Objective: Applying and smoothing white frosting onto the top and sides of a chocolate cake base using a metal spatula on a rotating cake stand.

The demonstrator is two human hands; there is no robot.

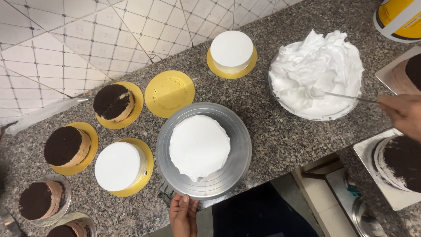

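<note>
Speckled grey granite desk (272, 136) carries a round metal turntable (237, 171) near its front edge, bearing a white-frosted cake (199, 147). Right, a bowl of whipped cream (315, 70). Right hand (403, 115), grip pinching a thin metal spatula (346, 96) in the cream; left hand (183, 215), fingers loosely spread, touches the turntable's rim.

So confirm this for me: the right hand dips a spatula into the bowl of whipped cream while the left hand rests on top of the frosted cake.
Not quite. In the head view the left hand rests at the turntable's near edge, not on the frosted cake. The right hand does dip the spatula into the bowl of whipped cream.
</note>
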